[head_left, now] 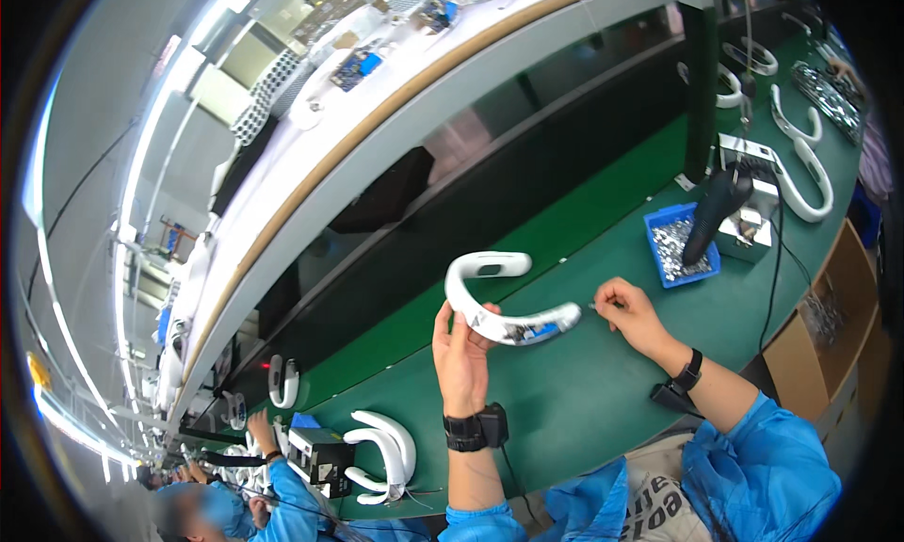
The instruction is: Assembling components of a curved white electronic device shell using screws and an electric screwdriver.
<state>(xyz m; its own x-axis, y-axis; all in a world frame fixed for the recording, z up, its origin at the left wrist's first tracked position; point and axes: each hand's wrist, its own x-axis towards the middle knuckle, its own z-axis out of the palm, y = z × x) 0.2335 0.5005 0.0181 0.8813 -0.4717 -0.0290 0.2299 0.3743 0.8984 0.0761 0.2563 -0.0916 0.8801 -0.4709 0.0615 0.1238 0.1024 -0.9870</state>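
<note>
My left hand is closed around a white C-shaped neckband housing, holding it up above the green bench. One arm of the housing is open, with blue and metallic parts inside it. My right hand is closed in a pinch just to the right of that arm's tip, apart from it. A tiny dark bit shows at its fingertips, too small to name. A blue tray of small metal pieces stands beyond my right hand. Over it hangs a black electric screwdriver on a cord.
A screw-feeder-like box stands beside the tray. More white neckbands lie at the far right, and others by a black box at left. A grey post rises at the bench's back. A co-worker's hand is at left.
</note>
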